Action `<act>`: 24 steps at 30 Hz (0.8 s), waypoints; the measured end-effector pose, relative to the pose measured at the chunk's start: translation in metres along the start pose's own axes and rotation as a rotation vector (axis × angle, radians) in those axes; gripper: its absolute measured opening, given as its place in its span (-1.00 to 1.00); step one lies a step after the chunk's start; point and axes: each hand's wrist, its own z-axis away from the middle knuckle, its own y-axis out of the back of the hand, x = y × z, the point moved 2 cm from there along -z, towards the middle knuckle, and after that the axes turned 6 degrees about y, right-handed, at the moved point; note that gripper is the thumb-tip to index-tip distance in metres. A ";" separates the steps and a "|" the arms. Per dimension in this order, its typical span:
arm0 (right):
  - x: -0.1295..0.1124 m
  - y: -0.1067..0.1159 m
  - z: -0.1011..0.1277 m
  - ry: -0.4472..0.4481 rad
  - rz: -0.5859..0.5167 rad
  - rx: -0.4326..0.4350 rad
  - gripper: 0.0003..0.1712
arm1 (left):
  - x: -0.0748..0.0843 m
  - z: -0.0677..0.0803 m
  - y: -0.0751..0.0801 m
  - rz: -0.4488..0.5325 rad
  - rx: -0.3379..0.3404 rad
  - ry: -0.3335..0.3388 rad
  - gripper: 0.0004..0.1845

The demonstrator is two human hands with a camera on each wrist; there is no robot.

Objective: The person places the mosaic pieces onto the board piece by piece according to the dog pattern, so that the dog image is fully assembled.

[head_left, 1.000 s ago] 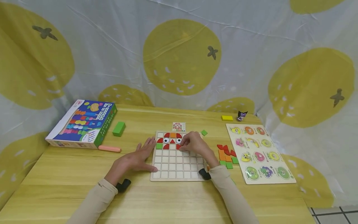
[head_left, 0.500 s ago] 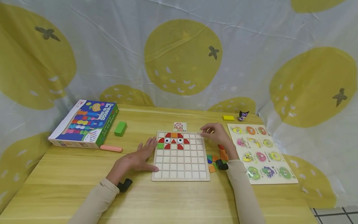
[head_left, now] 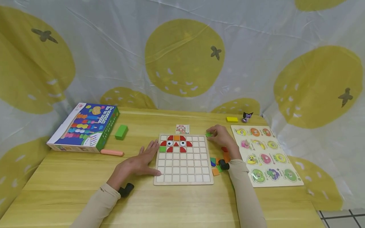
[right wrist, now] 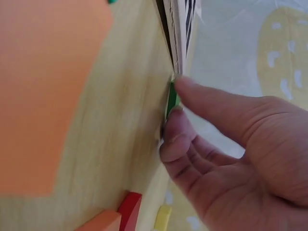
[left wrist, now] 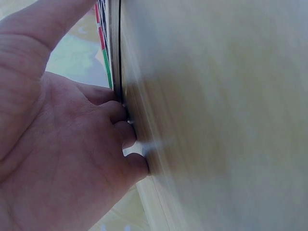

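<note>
A wooden grid board lies on the table, with red quarter-round pieces, two eye pieces, an orange tile and a green tile in its upper left cells. Along the board's left edge rests my left hand, its fingers extended and the thumb at the lower corner. Just beyond the upper right corner, my right hand pinches a loose green square tile. The right wrist view shows that tile between thumb and fingertips, close to the table surface.
A small pattern card sits behind the board. Loose coloured tiles lie right of it, partly under my right arm. Farther right is a fruit puzzle board. A toy box, green block and orange stick stand left.
My right hand has left a red piece on the board beside the right eye. It has moved right and now holds the loose green tile. The left hand stays put.
</note>
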 end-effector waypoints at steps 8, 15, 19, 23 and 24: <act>-0.001 -0.001 0.000 -0.037 0.056 -0.002 -0.77 | 0.000 0.001 0.000 0.006 -0.001 -0.006 0.29; -0.002 -0.001 0.003 -0.043 0.045 -0.008 -0.82 | -0.001 0.001 0.000 0.010 0.000 0.001 0.30; -0.003 0.001 0.006 -0.065 0.030 0.008 -0.82 | -0.001 0.001 0.000 0.012 -0.003 -0.003 0.29; -0.003 0.005 0.010 -0.068 -0.035 0.046 -0.89 | 0.000 0.001 0.000 0.013 0.000 -0.008 0.28; -0.003 0.006 0.012 -0.065 -0.052 0.053 -0.91 | 0.000 0.002 0.000 0.012 -0.001 -0.008 0.28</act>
